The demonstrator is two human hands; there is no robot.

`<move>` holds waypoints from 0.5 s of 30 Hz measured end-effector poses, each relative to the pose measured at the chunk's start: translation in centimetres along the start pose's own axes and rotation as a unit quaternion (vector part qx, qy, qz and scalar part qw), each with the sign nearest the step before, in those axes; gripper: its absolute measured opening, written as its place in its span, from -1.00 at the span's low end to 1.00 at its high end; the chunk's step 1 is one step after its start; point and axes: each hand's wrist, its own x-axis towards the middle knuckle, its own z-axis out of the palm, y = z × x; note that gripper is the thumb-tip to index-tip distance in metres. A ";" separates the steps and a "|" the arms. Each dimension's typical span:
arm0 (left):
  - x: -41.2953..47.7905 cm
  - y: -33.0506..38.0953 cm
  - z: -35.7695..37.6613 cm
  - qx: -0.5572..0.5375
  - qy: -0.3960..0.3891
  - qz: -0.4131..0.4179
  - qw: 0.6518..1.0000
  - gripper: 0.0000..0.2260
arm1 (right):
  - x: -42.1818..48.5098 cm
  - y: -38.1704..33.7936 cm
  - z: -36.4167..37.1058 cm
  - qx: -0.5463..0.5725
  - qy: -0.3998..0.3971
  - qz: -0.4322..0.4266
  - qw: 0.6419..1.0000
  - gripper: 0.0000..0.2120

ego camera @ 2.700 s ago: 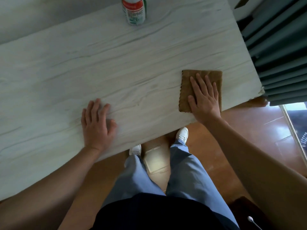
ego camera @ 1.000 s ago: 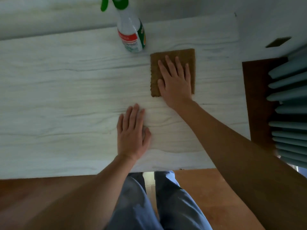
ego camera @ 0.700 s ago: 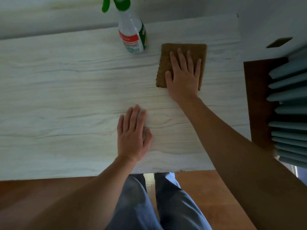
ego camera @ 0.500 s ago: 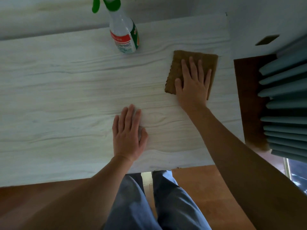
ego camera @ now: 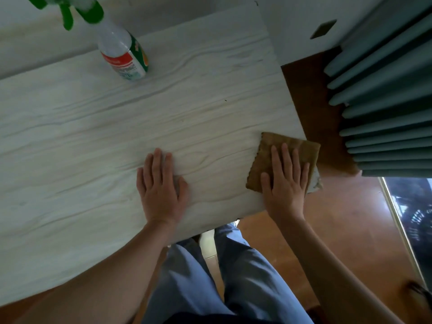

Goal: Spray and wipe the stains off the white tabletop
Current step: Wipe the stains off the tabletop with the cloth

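The white wood-grain tabletop (ego camera: 98,127) fills the left and middle of the view. A brown cloth (ego camera: 268,150) lies at its near right corner, its right edge hanging slightly past the table's edge. My right hand (ego camera: 284,181) presses flat on the cloth with straight fingers. Spread flat on the bare tabletop near the front edge, to the left of the cloth, is my left hand (ego camera: 161,188). A spray bottle (ego camera: 124,54) with a green trigger head and a red and green label stands upright at the far side of the table.
A grey-blue pleated curtain (ego camera: 385,94) hangs to the right of the table over a brown wooden floor (ego camera: 339,220). A window or glass door edge shows at the far right. My legs stand at the table's front edge.
My right hand has slid the cloth from near the spray bottle at the far side toward me, to the near right corner. My left hand has stayed flat in place.
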 end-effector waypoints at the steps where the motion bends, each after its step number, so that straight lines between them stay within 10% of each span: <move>1: 0.0 0.0 0.0 0.000 0.002 0.001 1.000 -0.42 | -0.6 0.4 -0.1 0.003 0.000 0.003 1.000 -0.40; 8: 0.0 0.1 -0.2 -0.005 0.007 0.001 1.000 -0.41 | -2.0 2.7 -1.1 0.038 -0.032 -0.037 0.998 -0.38; 15: 0.1 -0.1 0.0 0.010 -0.002 0.004 1.000 -0.41 | 2.8 -0.8 -0.4 -0.028 -0.085 -0.283 0.955 -0.45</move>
